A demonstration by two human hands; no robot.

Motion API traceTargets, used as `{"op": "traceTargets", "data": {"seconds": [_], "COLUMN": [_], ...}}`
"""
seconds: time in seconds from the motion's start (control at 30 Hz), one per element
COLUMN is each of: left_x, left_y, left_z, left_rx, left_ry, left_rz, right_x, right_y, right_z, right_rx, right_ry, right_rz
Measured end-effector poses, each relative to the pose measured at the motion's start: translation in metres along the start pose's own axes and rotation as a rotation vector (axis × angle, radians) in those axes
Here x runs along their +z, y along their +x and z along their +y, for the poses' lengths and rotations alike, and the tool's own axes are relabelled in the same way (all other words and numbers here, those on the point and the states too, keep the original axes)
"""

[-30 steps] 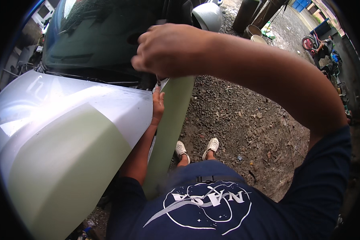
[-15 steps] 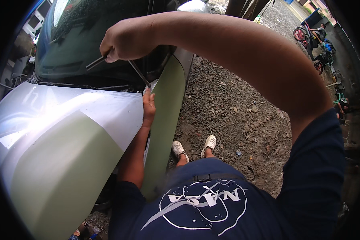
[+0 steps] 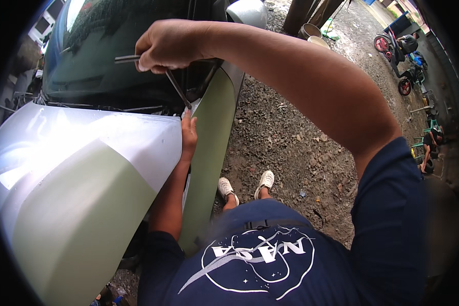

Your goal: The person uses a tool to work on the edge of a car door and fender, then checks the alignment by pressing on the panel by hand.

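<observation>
My right hand is closed around the bar of a T-handle wrench, over the windshield's lower corner. The bar's free end sticks out left of my fist. Its shaft slants down to the gap between the car's raised-edge hood and the fender. At the shaft's lower end is my left hand, fingers stretched upward, the fingertips touching or nearly touching the tool. The hood's edge partly covers that hand's wrist. Whatever the wrench tip sits on is too small to make out. Hood and fender both carry dull green patches.
The windshield and side mirror lie beyond my hands. Gravel covers the ground around my shoes. Buckets stand by a post. A motorcycle and other people are at the far right.
My right hand has swung the wrench bar round; its free end has moved up and now points nearly level. My right elbow has shifted left. The left hand stays at the shaft's lower end.
</observation>
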State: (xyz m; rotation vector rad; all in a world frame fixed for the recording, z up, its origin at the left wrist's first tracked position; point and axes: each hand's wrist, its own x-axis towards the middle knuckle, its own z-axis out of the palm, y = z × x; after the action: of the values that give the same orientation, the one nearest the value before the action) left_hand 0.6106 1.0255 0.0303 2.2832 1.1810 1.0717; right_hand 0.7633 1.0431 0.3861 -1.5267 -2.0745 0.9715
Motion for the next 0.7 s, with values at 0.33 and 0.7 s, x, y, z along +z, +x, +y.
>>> {"op": "traceTargets", "data": {"seconds": [0.33,0.7], "left_x": [-0.012,-0.007], "left_y": [0.002,0.004], "left_z": [0.01,0.008], "left_rx": [-0.101,-0.016], "left_ry": [0.04,0.017], "left_rz": [-0.086,-0.007], "right_x": [0.027,0.038], "right_y": [0.005,0.008], "right_z": [-0.01,-0.004], "right_rx": [0.278,0.346], "right_ry": [0.153,0.257], "right_rz": [0.445,0.527]}}
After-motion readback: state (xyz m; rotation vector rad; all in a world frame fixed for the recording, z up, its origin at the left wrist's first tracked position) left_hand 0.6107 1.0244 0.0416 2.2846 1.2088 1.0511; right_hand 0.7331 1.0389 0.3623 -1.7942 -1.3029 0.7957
